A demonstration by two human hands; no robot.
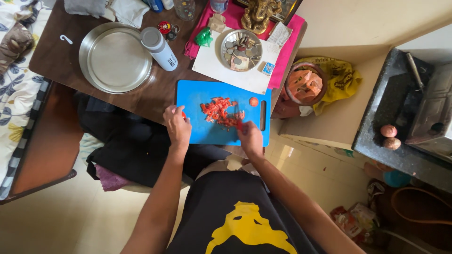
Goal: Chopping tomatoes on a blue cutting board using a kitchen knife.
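A blue cutting board [207,134] lies at the near edge of a dark wooden table [61,56]. A pile of chopped red tomato [219,112] sits in its middle, and one round tomato end [254,101] lies near the board's handle slot. My left hand [177,127] rests on the board's left part, fingers closed on a small red tomato piece. My right hand [249,137] is at the pile's right edge, gripping what looks like a knife; its blade is hardly visible.
On the table stand a large steel plate [115,57], a white bottle with grey cap [159,48], a small steel dish of coins [241,49] and a brass figure [258,14] on pink cloth. A dark stone counter [395,117] with two onions is at right.
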